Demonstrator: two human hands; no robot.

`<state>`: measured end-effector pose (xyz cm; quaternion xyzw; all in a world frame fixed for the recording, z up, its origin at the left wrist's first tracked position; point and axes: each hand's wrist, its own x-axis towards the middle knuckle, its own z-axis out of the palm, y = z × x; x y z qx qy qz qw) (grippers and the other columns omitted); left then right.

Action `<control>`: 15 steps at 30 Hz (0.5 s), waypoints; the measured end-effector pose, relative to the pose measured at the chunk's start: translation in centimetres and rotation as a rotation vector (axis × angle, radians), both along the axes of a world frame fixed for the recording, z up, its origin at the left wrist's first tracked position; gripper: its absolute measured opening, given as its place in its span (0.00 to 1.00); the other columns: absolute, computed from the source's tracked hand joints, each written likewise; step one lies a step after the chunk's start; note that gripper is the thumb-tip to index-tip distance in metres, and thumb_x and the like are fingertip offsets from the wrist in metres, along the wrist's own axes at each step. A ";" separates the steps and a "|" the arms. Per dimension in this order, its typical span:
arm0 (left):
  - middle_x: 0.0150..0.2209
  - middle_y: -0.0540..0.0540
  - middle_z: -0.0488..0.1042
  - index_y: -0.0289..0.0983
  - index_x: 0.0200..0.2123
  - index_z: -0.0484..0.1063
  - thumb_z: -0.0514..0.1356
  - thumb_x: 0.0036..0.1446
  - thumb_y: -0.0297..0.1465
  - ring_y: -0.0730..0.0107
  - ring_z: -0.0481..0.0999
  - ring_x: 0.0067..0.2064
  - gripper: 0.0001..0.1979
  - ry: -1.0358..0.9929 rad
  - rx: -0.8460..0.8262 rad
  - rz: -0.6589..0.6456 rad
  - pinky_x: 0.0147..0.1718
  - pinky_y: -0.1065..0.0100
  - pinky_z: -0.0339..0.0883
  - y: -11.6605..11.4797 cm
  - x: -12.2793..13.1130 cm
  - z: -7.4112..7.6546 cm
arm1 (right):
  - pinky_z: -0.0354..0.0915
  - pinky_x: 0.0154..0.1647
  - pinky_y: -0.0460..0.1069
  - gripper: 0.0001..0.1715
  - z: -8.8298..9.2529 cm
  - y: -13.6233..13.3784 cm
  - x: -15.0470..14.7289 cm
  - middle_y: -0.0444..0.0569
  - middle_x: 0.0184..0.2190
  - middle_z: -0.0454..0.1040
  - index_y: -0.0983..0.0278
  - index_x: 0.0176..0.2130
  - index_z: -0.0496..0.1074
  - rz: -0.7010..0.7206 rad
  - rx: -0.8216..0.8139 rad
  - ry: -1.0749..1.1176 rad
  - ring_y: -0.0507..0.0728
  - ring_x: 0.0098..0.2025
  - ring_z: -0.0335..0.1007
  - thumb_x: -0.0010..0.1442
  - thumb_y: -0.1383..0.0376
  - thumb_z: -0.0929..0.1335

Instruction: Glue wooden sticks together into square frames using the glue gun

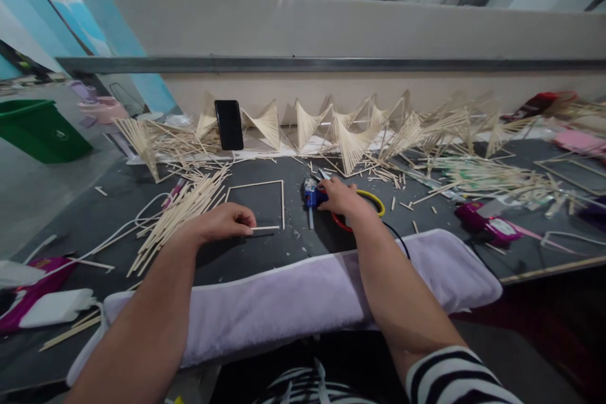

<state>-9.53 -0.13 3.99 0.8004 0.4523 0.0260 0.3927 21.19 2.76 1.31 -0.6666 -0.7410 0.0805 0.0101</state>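
- Left hand (234, 221): the grip is pinched, thumb and fingertips grasping one end of a thin wooden stick (266, 228).
- The stick is pale, straight and slender; it points right, over the table (213, 270), with a narrow dark shadow just below it.
- Its far tip is close to the near end of the right side of a wooden frame (283, 205); whether the two touch, I cannot tell.
- The frame lies flat, made of the same pale, thin wood, its far corners squarish; the far and right sides show whole, while the left runs in behind the hand.
- Right hand (338, 196): the grip is closed on a blue glue gun (310, 194), thumb and fingers about its body, to the right of the frame.
- Scissors with yellow and red handles (372, 194) lie partly beneath the right hand.
- Left of the frame, a loose pile of sticks (182, 214) fans out.
- Behind, twisted fan-like stick structures (348, 142) stand in a row, with a black phone (228, 125) propped among them.
- Nearest the body, a lavender cushion (284, 303) lies under the forearms.
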 end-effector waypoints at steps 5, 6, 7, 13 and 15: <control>0.27 0.50 0.72 0.35 0.29 0.73 0.58 0.45 0.37 0.71 0.68 0.30 0.11 -0.004 0.028 0.000 0.30 0.73 0.59 0.0 -0.1 0.1 | 0.54 0.51 0.58 0.30 1.0 -0.7 -0.9 0.53 0.54 0.62 0.59 0.53 0.64 0.143 0.213 0.094 0.64 0.55 0.56 0.49 0.70 0.68; 0.27 0.50 0.73 0.35 0.28 0.73 0.58 0.45 0.36 0.71 0.68 0.30 0.11 -0.008 0.037 0.001 0.30 0.73 0.59 0.0 -0.2 0.1 | 0.54 0.51 0.55 0.26 0.9 -0.9 -1.7 0.53 0.52 0.64 0.60 0.51 0.66 0.199 0.277 0.157 0.61 0.54 0.57 0.52 0.71 0.66; 0.26 0.50 0.73 0.35 0.28 0.73 0.58 0.45 0.36 0.71 0.69 0.30 0.10 -0.010 0.051 0.005 0.30 0.73 0.59 0.0 -0.1 0.1 | 0.55 0.50 0.51 0.22 0.7 -1.1 -2.6 0.53 0.49 0.67 0.62 0.49 0.67 0.270 0.308 0.223 0.58 0.52 0.60 0.54 0.72 0.64; 0.26 0.51 0.73 0.36 0.27 0.73 0.57 0.46 0.34 0.71 0.69 0.30 0.09 0.020 0.128 0.037 0.30 0.73 0.59 -0.5 0.6 0.3 | 0.59 0.37 0.44 0.11 -1.1 -2.7 -7.5 0.49 0.36 0.73 0.63 0.41 0.72 0.380 0.153 0.323 0.53 0.37 0.67 0.57 0.67 0.65; 0.27 0.50 0.73 0.36 0.27 0.73 0.56 0.46 0.33 0.70 0.69 0.31 0.08 0.041 0.159 0.029 0.31 0.72 0.59 -0.7 0.9 0.3 | 0.59 0.34 0.44 0.11 -1.3 -3.0 -8.1 0.48 0.35 0.74 0.63 0.41 0.72 0.338 0.107 0.308 0.52 0.36 0.68 0.56 0.67 0.66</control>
